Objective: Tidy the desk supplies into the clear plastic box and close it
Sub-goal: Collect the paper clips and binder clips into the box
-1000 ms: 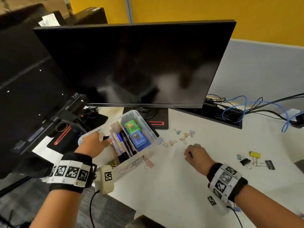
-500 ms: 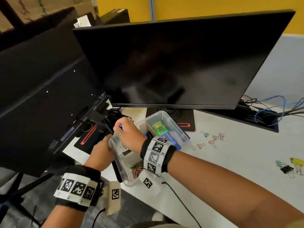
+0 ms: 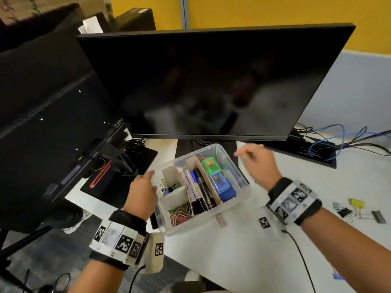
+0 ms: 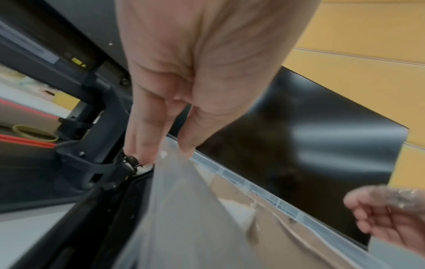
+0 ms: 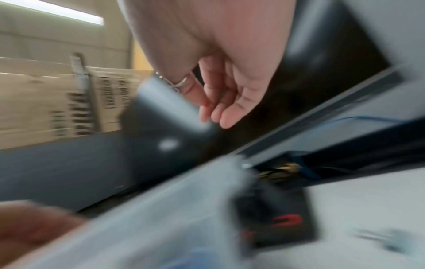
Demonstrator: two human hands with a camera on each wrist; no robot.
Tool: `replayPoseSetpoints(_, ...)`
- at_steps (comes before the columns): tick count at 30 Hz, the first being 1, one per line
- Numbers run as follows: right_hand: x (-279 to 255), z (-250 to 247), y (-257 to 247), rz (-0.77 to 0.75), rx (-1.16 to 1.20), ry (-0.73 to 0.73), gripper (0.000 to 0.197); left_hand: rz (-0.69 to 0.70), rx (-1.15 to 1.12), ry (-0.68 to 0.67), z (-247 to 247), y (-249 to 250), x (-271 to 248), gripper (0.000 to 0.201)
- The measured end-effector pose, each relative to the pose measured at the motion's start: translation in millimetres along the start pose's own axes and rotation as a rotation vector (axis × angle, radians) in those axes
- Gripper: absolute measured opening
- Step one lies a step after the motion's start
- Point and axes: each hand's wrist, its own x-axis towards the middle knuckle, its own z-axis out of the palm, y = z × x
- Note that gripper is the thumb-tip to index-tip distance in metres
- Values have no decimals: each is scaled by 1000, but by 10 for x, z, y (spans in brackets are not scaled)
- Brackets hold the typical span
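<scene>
The clear plastic box stands open on the white desk under the monitor, holding markers, a green case, a blue case and coloured paper clips between cardboard dividers. My left hand grips the box's left rim; in the left wrist view my left hand has fingers outside and thumb inside the clear wall. My right hand hovers just right of the box, fingers loosely curled and empty. It looks the same, though blurred, in the right wrist view. Several binder clips lie at the far right.
A large black monitor overhangs the box's far side, and a second dark monitor stands at the left. Tangled cables lie at the back right. A pink clip lies by the box's front wall. The desk edge runs just below the box.
My right hand left the desk, reached over the box's left compartment, then drew back to the right of the box, now empty. My left hand stayed on the rim.
</scene>
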Motion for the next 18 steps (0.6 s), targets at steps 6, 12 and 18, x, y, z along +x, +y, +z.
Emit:
replayPoseSetpoints(6,203,-186,1169,207,-514,-416,52,467,122,282,218,652,-458,40)
replayPoseSetpoints(12,83,21,1252,168,-799,-785,70,539,419,-291,1100,928,-665,27)
replayPoseSetpoints(18,-139,-158,1384,162,-672,-742,49,358,900,-357,1861,838,-635,47)
